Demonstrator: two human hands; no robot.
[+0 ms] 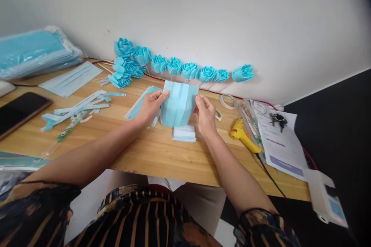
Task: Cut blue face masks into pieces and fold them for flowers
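Observation:
Between my hands, raised above the desk, is a light-blue pleated sheet of face-mask fabric (179, 104), spread open with fold lines across it. My left hand (151, 105) pinches its left edge, thumb on top. The right edge is gripped by my right hand (205, 114) between thumb and fingers. Just below the sheet lies a small stack of white and blue folded pieces (184, 134). Behind my left hand, partly covered, are more blue mask pieces (139, 104) on the wooden desk (174, 162).
Several blue fabric flowers (189, 70) on sticks line the wall. To the left are cut strips (78, 108), a phone (21, 112) and a bag of masks (34, 52). A yellow glue gun (243, 135), tape roll (228, 101), keys (278, 120) and power strip (326, 195) are on the right.

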